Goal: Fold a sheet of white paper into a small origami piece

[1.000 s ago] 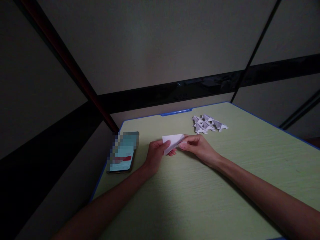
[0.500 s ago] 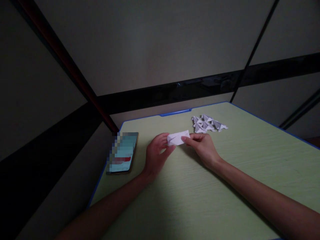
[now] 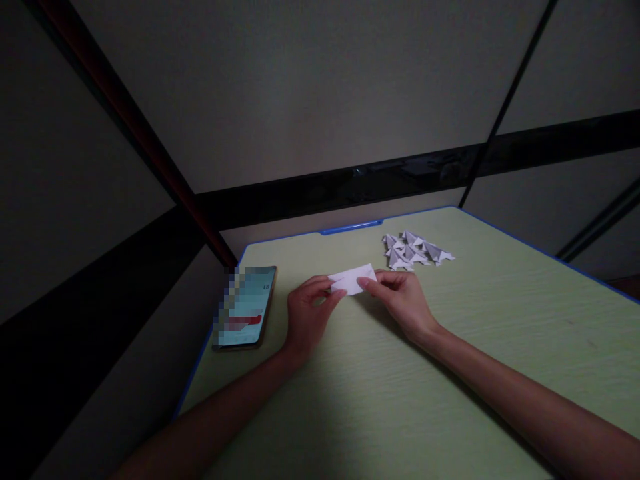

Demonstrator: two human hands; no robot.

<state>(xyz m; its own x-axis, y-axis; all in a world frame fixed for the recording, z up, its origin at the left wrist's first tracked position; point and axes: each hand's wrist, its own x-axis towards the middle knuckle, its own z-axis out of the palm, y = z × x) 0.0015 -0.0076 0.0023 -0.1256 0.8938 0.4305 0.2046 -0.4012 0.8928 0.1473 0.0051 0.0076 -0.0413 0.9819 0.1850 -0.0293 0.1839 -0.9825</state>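
A small folded piece of white paper (image 3: 353,279), roughly oblong with crease lines, is held up between my two hands above the table. My left hand (image 3: 311,308) pinches its left end, thumb at the lower edge and fingers behind. On the right end, the thumb of my right hand (image 3: 400,297) presses the front face while the fingers curl behind it. Just beyond my right hand, several folded white paper figures (image 3: 413,252) with pointed parts lie close together on the table.
A phone (image 3: 250,307) with a lit, partly blurred screen lies at the left edge of the pale green table (image 3: 500,300). The table has a blue rim and a blue strip (image 3: 351,227) at the back. Behind it stand grey panels (image 3: 320,100) with a dark glossy band.
My left thumb and fingers have closed on the paper's left end, where they were spread around it before. The paper has shifted slightly left and down, and my right hand keeps its grip.
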